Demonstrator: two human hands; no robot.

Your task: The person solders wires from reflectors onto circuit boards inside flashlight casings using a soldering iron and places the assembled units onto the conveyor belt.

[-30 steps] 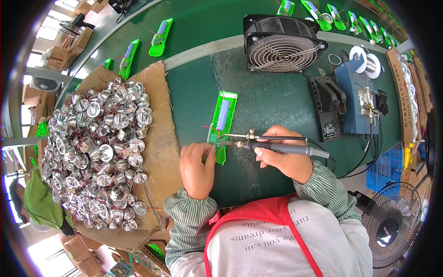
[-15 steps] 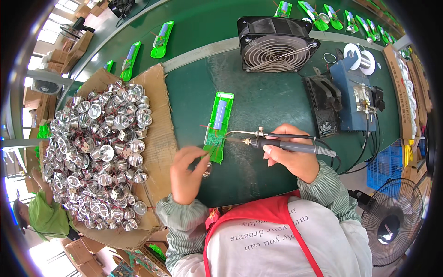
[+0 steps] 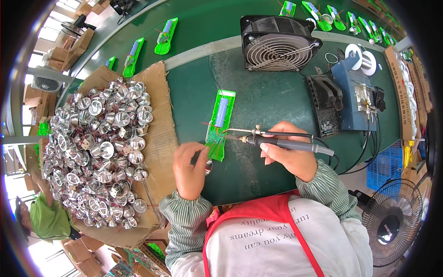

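So the right hand has the iron gripped by its grey handle, fingers wrapped over the top and thumb along the near side. The tip points left, right at the edge of the green board, and a thin metal tube runs alongside it, ending near the same spot. Can't tell if either one actually touches the board.

The board sits in a green shell lying on the dark green bench, pretty much in front of the person and tilted a bit. A blue battery is in the far half of it, with a red wire poking out to the left.

Left hand is at the near left edge of the shell, thumb and fingertips close together. Honestly can't tell if it's pinching a wire or nothing. A shiny reflector peeks out just beside the thumb.

Off to the left there's a big pile of reflectors on cardboard. Past the shell is a square black fan, and to the right a black holder next to a blue box with a solder spool.
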